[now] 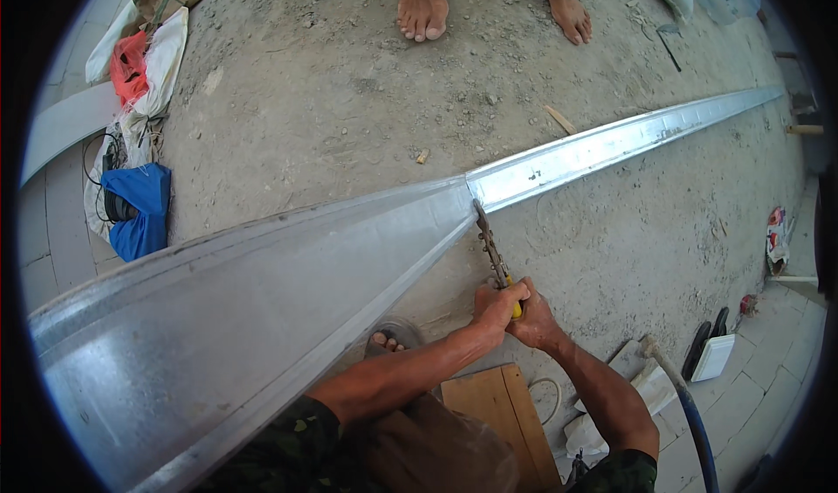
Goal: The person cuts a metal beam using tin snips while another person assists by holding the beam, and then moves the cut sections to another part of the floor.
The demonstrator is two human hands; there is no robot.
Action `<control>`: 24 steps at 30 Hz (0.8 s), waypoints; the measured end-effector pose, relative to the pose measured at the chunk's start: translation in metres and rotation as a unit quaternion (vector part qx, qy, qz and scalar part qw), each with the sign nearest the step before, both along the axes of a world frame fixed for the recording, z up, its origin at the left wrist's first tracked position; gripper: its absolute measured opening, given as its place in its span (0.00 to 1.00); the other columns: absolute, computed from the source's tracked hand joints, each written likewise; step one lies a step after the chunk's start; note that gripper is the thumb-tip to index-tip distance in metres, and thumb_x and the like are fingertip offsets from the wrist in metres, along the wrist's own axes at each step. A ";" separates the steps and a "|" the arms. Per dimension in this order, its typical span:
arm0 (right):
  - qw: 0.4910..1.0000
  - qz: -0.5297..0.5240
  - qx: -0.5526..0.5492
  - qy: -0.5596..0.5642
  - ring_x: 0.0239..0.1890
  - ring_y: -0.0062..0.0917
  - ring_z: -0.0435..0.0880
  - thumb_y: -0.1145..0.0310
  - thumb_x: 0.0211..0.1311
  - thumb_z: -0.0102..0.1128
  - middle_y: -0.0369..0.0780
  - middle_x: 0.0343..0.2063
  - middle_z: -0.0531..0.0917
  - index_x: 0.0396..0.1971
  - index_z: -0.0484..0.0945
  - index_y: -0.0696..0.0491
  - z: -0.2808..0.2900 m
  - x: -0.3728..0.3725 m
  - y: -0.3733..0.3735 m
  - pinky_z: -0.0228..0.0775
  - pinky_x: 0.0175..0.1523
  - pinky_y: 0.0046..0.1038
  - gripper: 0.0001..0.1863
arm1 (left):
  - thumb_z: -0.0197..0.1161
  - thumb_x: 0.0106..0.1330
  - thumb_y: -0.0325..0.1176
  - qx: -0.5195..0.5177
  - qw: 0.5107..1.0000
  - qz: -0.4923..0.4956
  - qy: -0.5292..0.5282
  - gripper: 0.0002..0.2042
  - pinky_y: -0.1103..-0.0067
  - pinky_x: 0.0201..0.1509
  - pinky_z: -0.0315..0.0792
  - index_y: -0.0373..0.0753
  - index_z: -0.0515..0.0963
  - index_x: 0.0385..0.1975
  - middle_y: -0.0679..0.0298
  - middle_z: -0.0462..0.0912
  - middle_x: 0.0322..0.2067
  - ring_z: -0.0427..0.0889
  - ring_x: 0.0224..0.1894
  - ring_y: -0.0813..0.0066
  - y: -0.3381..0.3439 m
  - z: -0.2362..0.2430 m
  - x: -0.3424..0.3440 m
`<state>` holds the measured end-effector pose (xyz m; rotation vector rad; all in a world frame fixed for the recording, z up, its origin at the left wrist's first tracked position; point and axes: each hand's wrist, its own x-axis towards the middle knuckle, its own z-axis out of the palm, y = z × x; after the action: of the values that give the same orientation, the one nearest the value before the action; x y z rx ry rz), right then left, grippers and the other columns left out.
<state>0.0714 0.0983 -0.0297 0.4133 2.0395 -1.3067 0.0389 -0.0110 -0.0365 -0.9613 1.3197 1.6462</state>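
A pair of metal snips (494,250) with dark jaws and yellow grips points away from me. Its tip meets the near edge of a long sheet-metal channel, at a crosswise line in the metal. My left hand (499,304) is closed around the grips, and my right hand (534,320) presses in from the other side, also closed on them. The dull, wide channel section (262,292) runs up from the lower left. Beyond the line, a brighter, narrower section (594,155) stretches to the far right. The hands cover most of the grips.
Another person's bare feet (422,6) stand on the dusty floor beyond the channel. Cloth and sacks (166,56) lie at the left, with a blue bag (140,209). A wooden board (502,410) is by my legs, and a dark hose (690,406) curves at the lower right.
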 end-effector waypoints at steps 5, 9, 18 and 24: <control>0.999 0.000 0.026 0.028 0.41 0.55 0.76 0.59 0.41 0.73 0.53 0.36 0.76 0.40 0.62 0.56 0.001 0.000 0.001 0.69 0.43 0.45 0.32 | 0.67 0.46 0.35 -0.006 1.000 -0.006 0.011 0.14 0.73 0.32 0.70 0.29 0.78 0.26 0.60 0.78 0.26 0.76 0.28 0.70 -0.001 0.005 -0.004; 0.999 0.005 0.048 -0.015 0.45 0.53 0.76 0.59 0.43 0.71 0.53 0.39 0.77 0.44 0.61 0.57 0.018 -0.003 -0.006 0.70 0.46 0.43 0.33 | 0.67 0.46 0.36 -0.022 0.999 -0.020 0.013 0.15 0.73 0.29 0.69 0.28 0.78 0.24 0.60 0.78 0.24 0.75 0.26 0.71 -0.003 0.007 -0.005; 0.992 -0.112 -0.031 -0.042 0.51 0.46 0.76 0.64 0.47 0.67 0.55 0.46 0.75 0.54 0.58 0.62 0.021 0.002 -0.020 0.68 0.54 0.37 0.37 | 0.69 0.48 0.40 0.006 1.000 -0.016 0.001 0.16 0.74 0.28 0.68 0.29 0.77 0.23 0.61 0.77 0.23 0.75 0.26 0.72 -0.012 0.012 -0.018; 0.998 -0.028 -0.016 -0.057 0.50 0.46 0.76 0.68 0.47 0.64 0.52 0.48 0.76 0.54 0.61 0.62 0.023 -0.010 -0.010 0.69 0.54 0.37 0.34 | 0.72 0.48 0.45 0.098 0.994 -0.019 -0.035 0.25 0.73 0.40 0.69 0.29 0.76 0.35 0.58 0.77 0.34 0.75 0.37 0.69 -0.018 0.021 -0.024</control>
<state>0.0612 0.0880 -0.0063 0.5226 1.9227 -1.3164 0.0152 -0.0285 -0.0151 -0.8633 1.0999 1.6642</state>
